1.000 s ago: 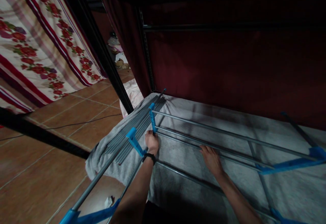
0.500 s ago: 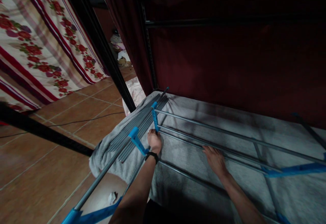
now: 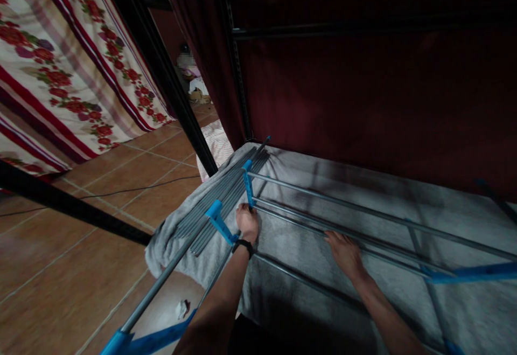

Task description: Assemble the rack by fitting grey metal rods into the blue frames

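Observation:
My left hand [image 3: 247,223], with a dark band at the wrist, is closed at the lower end of an upright blue plastic bracket [image 3: 247,182]; its fingertips are partly hidden. Grey metal tubes [image 3: 335,200] run from this bracket toward the right. Farther along, my right hand [image 3: 343,252] has its fingers curled over the lowest of these tubes. A second blue bracket [image 3: 220,223] stands just left of my left wrist, joined to a tube that slopes down to the lower left. At the right, another blue bracket [image 3: 476,272] meets the tubes' far ends.
Loose grey tubes [image 3: 218,199] lie bundled on a grey blanket [image 3: 299,169]. Black frame posts [image 3: 177,91] and a dark red curtain [image 3: 343,96] surround it. To the left are a tiled floor [image 3: 100,247], a cable [image 3: 137,189] and a flowered cloth [image 3: 76,75].
The view has shifted slightly, so everything sits a little farther right. Both hands keep their places on the bracket and tube.

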`<move>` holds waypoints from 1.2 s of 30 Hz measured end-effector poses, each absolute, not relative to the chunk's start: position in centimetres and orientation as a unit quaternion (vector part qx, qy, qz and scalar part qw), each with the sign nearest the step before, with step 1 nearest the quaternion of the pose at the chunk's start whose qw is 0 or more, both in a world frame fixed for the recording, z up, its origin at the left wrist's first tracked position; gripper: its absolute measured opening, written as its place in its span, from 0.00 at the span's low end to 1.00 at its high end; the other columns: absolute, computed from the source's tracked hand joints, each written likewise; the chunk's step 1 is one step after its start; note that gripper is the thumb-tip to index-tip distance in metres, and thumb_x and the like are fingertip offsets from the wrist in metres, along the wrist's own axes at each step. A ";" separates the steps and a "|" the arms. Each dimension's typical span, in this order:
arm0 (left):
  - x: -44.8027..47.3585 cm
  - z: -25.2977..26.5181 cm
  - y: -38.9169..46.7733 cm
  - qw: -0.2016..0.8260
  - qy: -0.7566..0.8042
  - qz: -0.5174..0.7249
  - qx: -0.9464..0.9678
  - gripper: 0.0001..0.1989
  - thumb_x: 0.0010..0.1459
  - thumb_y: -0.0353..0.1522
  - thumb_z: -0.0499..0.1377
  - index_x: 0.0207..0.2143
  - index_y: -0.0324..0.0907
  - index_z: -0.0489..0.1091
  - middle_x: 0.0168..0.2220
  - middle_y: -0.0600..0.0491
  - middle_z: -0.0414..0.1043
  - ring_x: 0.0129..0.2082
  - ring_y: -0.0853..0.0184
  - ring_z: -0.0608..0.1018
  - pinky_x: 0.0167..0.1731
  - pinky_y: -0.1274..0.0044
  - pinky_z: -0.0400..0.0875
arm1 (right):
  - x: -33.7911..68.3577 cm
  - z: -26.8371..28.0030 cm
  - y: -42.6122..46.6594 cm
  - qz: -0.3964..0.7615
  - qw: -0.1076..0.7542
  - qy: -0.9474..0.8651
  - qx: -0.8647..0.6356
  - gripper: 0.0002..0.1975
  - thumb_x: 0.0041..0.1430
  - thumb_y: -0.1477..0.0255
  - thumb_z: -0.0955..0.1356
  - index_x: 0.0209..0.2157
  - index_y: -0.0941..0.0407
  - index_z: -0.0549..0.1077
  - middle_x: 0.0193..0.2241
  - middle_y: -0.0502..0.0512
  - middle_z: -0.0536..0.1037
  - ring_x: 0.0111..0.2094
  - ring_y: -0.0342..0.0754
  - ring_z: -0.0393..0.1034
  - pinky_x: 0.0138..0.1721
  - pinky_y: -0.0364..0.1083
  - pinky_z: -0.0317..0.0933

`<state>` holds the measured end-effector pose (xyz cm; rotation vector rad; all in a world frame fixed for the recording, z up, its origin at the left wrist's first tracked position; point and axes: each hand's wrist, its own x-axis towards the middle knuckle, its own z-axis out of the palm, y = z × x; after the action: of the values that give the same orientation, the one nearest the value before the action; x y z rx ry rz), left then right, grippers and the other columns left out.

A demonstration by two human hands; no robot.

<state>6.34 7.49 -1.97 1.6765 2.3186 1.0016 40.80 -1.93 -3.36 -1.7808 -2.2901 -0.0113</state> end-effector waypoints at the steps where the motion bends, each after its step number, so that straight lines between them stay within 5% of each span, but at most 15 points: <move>1: 6.4 -2.0 7.5 0.055 0.763 0.330 0.552 0.06 0.56 0.29 0.56 0.34 0.40 0.72 0.42 0.42 0.73 0.46 0.55 0.74 0.50 0.65 0.66 | 40.8 -3.3 -1.9 -0.001 0.119 -0.783 -0.610 0.18 0.71 0.69 0.57 0.50 0.52 0.75 0.47 0.56 0.80 0.43 0.49 0.76 0.46 0.48 0.66; 36: 6.4 -1.9 7.4 0.041 0.766 0.303 0.565 0.11 0.58 0.30 0.54 0.39 0.35 0.74 0.43 0.39 0.73 0.46 0.54 0.74 0.51 0.66 0.66 | 41.8 -3.7 -1.4 0.028 0.138 -0.806 -0.575 0.18 0.70 0.70 0.56 0.50 0.52 0.75 0.47 0.54 0.81 0.43 0.47 0.78 0.40 0.45 0.69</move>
<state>6.39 7.39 -1.94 1.7320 2.3457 0.9292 41.78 -1.40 -3.65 -1.6640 -2.3297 0.0803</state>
